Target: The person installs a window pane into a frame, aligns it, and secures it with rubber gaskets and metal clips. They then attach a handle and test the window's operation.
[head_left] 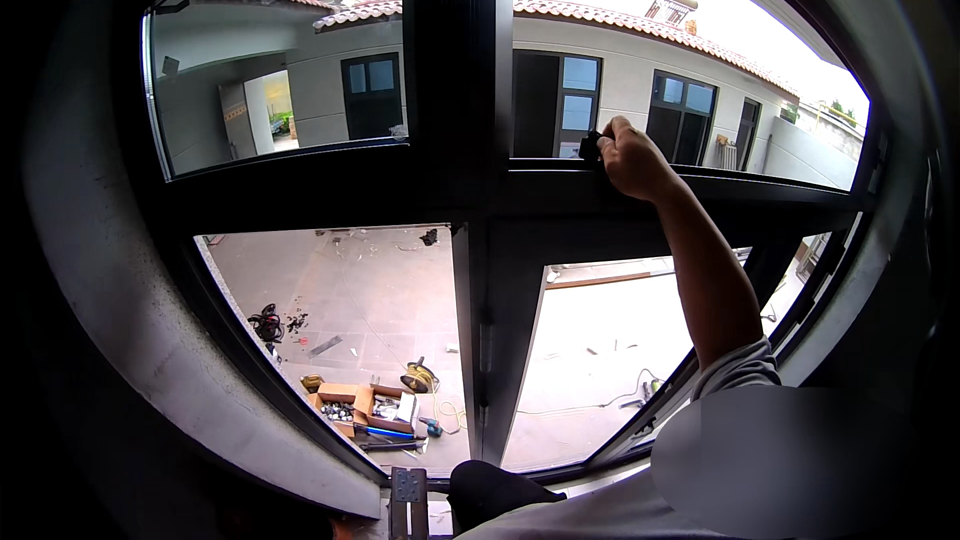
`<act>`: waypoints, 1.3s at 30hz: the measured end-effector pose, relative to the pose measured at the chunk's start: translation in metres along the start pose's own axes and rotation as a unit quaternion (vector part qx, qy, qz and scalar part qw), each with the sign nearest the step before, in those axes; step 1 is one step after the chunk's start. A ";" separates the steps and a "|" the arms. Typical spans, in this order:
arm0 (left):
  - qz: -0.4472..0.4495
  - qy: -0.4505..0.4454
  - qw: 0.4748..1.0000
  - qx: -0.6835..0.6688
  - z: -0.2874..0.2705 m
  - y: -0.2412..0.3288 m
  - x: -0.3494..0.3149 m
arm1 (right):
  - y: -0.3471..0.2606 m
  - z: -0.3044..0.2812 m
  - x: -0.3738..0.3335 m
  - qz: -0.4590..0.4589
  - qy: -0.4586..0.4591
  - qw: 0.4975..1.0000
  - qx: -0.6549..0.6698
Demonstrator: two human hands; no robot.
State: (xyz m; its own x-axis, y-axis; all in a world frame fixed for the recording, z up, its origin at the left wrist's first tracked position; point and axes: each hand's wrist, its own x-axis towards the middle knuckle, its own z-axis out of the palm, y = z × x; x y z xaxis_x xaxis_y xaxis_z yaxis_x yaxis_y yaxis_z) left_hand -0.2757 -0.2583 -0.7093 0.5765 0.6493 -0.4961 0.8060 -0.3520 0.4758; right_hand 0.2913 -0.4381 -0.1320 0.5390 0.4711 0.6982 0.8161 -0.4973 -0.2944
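Note:
My right hand [634, 162] reaches up to the dark window frame [560, 208], at the lower edge of the upper right pane. Its fingers are closed around a small black object [590, 146], held against or just above that edge. The object's kind is too small and dark to tell, and the hand hides part of it. The bare forearm runs down to a grey sleeve [741, 368] at the lower right. My left hand is out of view.
Through the lower left opening, tiled ground holds cardboard boxes [385, 407] of small parts, a yellow cable reel [420, 376] and a teal power tool [431, 427]. A dark upright mullion [488, 70] divides the window. A narrow dark plank-like piece [408, 500] stands near my knee [490, 492].

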 end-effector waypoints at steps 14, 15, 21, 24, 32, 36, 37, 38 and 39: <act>0.112 -0.084 0.987 0.078 -0.080 0.078 0.083 | -0.026 -0.007 -0.030 0.145 0.001 0.989 -0.009; 0.113 -0.091 0.986 0.085 -0.086 0.082 0.087 | -0.021 -0.003 -0.038 0.131 0.018 0.991 -0.011; 0.096 -0.147 0.980 0.098 -0.107 0.092 0.089 | -0.030 0.004 -0.054 0.170 -0.015 0.985 0.015; 0.093 -0.207 0.970 0.092 -0.111 0.075 0.099 | -0.037 0.004 -0.051 0.189 -0.039 0.980 0.057; 0.296 -0.081 0.951 -0.030 -0.278 0.299 0.019 | -0.045 -0.001 -0.048 0.182 0.001 0.983 0.030; 0.339 -0.135 0.931 -0.019 -0.291 0.336 -0.011 | -0.040 0.003 -0.051 0.172 0.017 0.984 0.046; 0.321 -0.169 0.932 -0.010 -0.295 0.346 -0.022 | -0.040 0.002 -0.051 0.173 0.017 0.983 0.050; 0.317 -0.186 0.930 -0.015 -0.290 0.341 -0.027 | -0.041 0.003 -0.051 0.174 0.018 0.983 0.054; 0.304 -0.205 0.930 -0.018 -0.291 0.344 -0.035 | -0.040 0.003 -0.051 0.168 0.026 0.984 0.051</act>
State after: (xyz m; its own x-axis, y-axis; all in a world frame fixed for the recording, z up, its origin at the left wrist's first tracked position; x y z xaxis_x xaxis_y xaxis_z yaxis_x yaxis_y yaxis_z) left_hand -0.0573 -0.2062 -0.3167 0.9330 0.0240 -0.3590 0.3137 -0.5426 0.7792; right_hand 0.2320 -0.4400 -0.1583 0.7729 0.2538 0.5815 0.6116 -0.5420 -0.5763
